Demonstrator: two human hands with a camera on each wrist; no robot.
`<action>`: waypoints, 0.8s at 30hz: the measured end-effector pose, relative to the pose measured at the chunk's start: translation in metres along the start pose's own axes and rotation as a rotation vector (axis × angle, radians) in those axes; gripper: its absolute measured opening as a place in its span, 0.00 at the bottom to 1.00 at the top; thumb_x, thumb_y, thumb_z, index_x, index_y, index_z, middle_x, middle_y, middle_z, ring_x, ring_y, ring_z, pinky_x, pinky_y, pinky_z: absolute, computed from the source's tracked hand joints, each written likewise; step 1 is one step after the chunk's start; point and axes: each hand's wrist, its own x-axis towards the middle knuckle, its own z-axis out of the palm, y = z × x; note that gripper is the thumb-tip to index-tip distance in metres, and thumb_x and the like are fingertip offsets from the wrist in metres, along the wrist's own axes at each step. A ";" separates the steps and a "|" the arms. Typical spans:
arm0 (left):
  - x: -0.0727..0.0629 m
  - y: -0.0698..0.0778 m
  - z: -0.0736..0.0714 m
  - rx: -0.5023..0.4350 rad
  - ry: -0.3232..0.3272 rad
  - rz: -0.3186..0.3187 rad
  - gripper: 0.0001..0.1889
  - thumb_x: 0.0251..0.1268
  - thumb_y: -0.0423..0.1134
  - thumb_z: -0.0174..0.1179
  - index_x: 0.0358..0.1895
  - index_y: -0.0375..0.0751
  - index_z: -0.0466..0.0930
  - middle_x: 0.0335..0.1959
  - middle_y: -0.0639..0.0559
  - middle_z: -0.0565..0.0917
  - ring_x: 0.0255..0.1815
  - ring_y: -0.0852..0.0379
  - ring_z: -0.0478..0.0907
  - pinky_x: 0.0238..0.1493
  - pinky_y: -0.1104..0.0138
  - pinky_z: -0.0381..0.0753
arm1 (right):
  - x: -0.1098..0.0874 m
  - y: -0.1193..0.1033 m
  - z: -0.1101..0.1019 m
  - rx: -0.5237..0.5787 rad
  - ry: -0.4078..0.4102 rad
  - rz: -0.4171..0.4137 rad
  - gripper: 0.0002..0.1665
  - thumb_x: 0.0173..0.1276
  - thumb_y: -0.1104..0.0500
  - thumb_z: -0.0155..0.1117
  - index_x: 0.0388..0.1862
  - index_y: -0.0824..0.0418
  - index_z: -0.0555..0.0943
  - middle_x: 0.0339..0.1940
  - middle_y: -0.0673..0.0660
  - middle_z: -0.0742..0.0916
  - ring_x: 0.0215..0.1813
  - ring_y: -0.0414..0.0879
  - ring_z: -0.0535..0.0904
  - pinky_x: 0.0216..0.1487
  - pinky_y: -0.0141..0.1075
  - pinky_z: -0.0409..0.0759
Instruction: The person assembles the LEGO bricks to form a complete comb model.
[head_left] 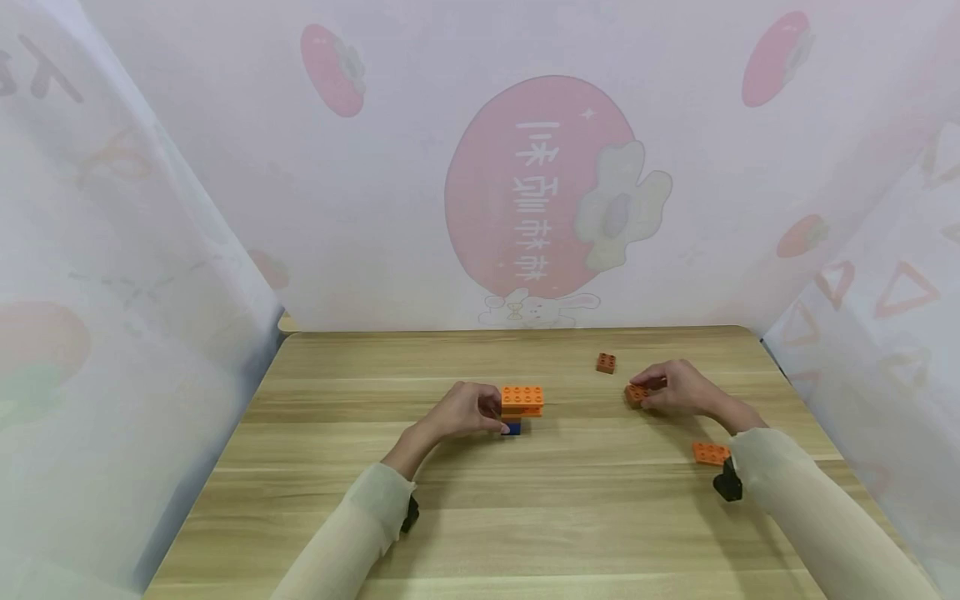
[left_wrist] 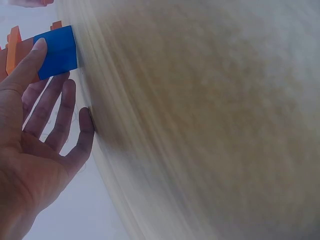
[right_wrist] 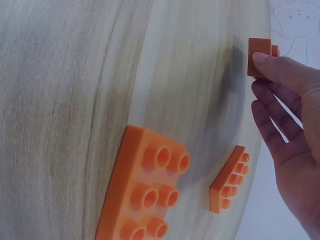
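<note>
My left hand grips a small stack of toy building bricks, upright at the middle of the table. An orange studded plate tops the stack and a blue brick forms its bottom. In the left wrist view the thumb lies on the blue brick, with the other fingers behind and below. My right hand pinches a brown brick between thumb and fingers, right of the stack. Its studs face away in the right wrist view. Whether the brown brick touches the table I cannot tell.
Another brown brick lies farther back on the wooden table. Close to the right sleeve lies an orange studded plate. A further orange studded piece shows in the right wrist view. Printed curtains surround the table's back and sides.
</note>
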 end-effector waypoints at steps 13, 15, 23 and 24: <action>-0.001 0.001 0.000 0.003 0.004 0.001 0.14 0.57 0.38 0.82 0.44 0.45 0.88 0.38 0.57 0.92 0.38 0.65 0.87 0.44 0.70 0.87 | 0.005 -0.018 0.000 0.021 0.023 -0.074 0.20 0.64 0.65 0.80 0.54 0.66 0.89 0.51 0.62 0.92 0.52 0.58 0.89 0.54 0.50 0.88; -0.001 0.001 -0.001 0.008 0.006 0.003 0.14 0.57 0.38 0.82 0.44 0.45 0.88 0.38 0.57 0.92 0.38 0.65 0.87 0.44 0.70 0.87 | 0.007 -0.021 0.000 0.026 0.027 -0.088 0.19 0.65 0.65 0.80 0.54 0.67 0.89 0.50 0.62 0.92 0.52 0.58 0.89 0.54 0.50 0.88; -0.001 0.001 -0.001 0.002 0.000 0.007 0.14 0.57 0.38 0.82 0.43 0.45 0.88 0.38 0.56 0.92 0.37 0.65 0.87 0.43 0.70 0.87 | 0.012 -0.037 0.002 0.012 0.043 -0.149 0.18 0.65 0.67 0.79 0.55 0.66 0.89 0.49 0.61 0.92 0.51 0.58 0.90 0.54 0.51 0.88; -0.001 0.001 -0.001 0.003 -0.001 0.005 0.14 0.57 0.38 0.82 0.43 0.45 0.88 0.38 0.56 0.92 0.37 0.65 0.87 0.43 0.70 0.87 | 0.012 -0.039 0.003 0.010 0.045 -0.157 0.18 0.65 0.66 0.79 0.55 0.66 0.89 0.49 0.60 0.92 0.51 0.58 0.90 0.53 0.51 0.88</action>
